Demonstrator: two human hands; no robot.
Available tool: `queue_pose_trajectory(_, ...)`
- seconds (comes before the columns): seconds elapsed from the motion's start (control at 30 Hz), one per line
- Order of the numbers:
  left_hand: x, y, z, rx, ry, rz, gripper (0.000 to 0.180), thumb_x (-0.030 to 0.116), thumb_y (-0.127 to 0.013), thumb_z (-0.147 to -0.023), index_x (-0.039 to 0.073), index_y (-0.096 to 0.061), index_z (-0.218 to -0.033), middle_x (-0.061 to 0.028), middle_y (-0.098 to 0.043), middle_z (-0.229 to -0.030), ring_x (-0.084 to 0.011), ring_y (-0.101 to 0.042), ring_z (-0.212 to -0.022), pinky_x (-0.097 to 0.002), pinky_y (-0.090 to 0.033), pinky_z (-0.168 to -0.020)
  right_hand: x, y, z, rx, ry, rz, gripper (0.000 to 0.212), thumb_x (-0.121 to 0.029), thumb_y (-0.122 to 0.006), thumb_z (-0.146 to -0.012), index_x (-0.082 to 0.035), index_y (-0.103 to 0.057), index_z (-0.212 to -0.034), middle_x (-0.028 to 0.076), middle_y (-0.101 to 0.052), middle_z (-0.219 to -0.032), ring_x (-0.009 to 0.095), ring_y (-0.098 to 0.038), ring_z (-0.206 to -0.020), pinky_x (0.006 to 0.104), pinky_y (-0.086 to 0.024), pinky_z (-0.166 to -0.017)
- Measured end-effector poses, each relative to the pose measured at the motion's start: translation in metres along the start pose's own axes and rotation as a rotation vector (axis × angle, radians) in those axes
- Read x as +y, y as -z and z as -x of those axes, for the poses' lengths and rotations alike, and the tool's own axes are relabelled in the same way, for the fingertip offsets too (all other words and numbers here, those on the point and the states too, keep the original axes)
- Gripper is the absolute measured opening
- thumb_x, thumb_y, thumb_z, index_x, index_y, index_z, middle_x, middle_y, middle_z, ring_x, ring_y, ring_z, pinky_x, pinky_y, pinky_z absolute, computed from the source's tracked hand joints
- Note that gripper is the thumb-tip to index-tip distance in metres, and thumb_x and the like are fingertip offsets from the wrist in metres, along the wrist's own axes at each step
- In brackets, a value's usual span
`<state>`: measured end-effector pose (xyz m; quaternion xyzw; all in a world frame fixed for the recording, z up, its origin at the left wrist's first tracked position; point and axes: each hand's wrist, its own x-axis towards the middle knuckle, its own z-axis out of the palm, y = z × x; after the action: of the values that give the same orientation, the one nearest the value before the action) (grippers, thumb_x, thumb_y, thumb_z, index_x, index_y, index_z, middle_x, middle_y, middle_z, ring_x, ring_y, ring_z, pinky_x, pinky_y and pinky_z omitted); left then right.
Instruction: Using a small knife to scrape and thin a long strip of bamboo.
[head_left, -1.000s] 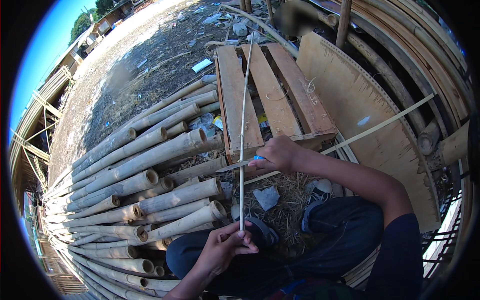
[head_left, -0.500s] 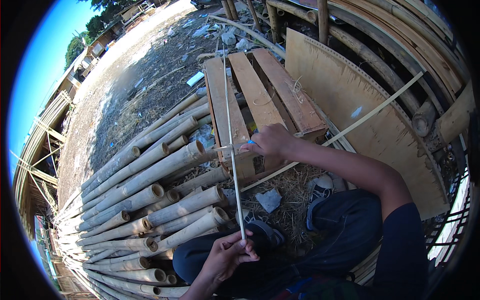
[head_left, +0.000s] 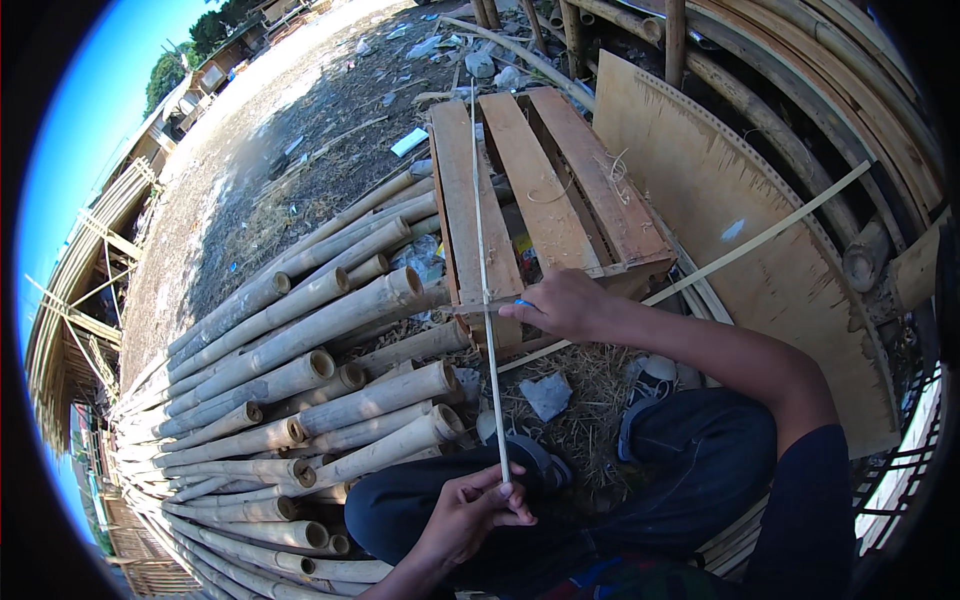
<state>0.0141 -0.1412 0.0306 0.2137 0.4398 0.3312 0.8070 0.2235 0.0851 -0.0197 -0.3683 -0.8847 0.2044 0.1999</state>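
Note:
My left hand [head_left: 472, 518] pinches the near end of a long thin bamboo strip [head_left: 496, 400] between thumb and fingers, low over my left knee. The strip runs away from me, across the edge of a slatted wooden crate [head_left: 520, 150] and along its left board. My right hand [head_left: 568, 306] is closed round a small knife with a blue handle [head_left: 522, 303], most of which the fingers hide. Its thin blade [head_left: 468, 308] points left and crosses the strip at the crate's near edge. Curled shavings [head_left: 618, 170] lie on the crate's right board.
Cut bamboo poles [head_left: 340, 300] are piled at the left, open ends toward me. A curved plywood sheet [head_left: 720, 210] leans at the right, with a pale flat strip [head_left: 760, 235] across it. More poles [head_left: 760, 120] stand behind it. A grey stone [head_left: 547, 396] lies by my feet.
The whole view has shifted, so the scene sits farther right. Both hands and the strip have come slightly toward me relative to the crate. Both grips look the same.

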Motion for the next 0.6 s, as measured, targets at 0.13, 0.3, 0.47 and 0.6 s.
queue_pose_trajectory(0.13, -0.006, 0.008, -0.004, 0.12, -0.059, -0.075, 0.028, 0.008, -0.055, -0.094, -0.006, -0.051, -0.118, -0.0074, -0.057, -0.082, -0.0194, -0.064, -0.074, -0.0386, -0.058, -0.077, -0.067, -0.019, 0.021, -0.193, 0.2, -0.1, 0.069, -0.054, -0.038, -0.096, -0.004, -0.06, -0.054, 0.018, -0.056, -0.051, 0.037, -0.06, -0.052, 0.0466, -0.05, -0.055)
queue_pose_trajectory(0.3, -0.002, 0.012, -0.007, 0.184, -0.101, -0.126, 0.032, 0.009, -0.053, -0.096, -0.008, -0.048, -0.121, -0.0071, -0.056, -0.083, -0.0185, -0.064, -0.076, -0.0368, -0.058, -0.079, -0.034, -0.033, 0.01, -0.073, 0.39, 0.05, 0.061, -0.057, -0.044, -0.092, -0.008, -0.055, -0.058, 0.012, -0.055, -0.05, 0.033, -0.06, -0.05, 0.041, -0.046, -0.045)
queue_pose_trajectory(0.47, 0.006, 0.014, -0.01, 0.119, -0.108, -0.069, 0.031, 0.01, -0.049, -0.098, -0.009, -0.046, -0.122, -0.0081, -0.055, -0.084, -0.019, -0.064, -0.079, -0.0368, -0.057, -0.08, -0.018, -0.028, -0.006, 0.045, 0.314, 0.201, 0.062, -0.057, -0.044, -0.092, -0.008, -0.055, -0.057, 0.013, -0.054, -0.048, 0.032, -0.06, -0.049, 0.0415, -0.045, -0.045)
queue_pose_trajectory(0.6, -0.004, 0.005, 0.005, 0.033, -0.059, -0.02, 0.029, 0.01, -0.048, -0.098, -0.008, -0.048, -0.121, -0.0089, -0.056, -0.085, -0.0209, -0.065, -0.082, -0.0387, -0.057, -0.081, 0.004, 0.011, -0.014, 0.065, 0.045, 0.271, 0.063, -0.054, -0.044, -0.093, -0.006, -0.061, -0.058, 0.014, -0.057, -0.05, 0.034, -0.061, -0.05, 0.0425, -0.049, -0.049)
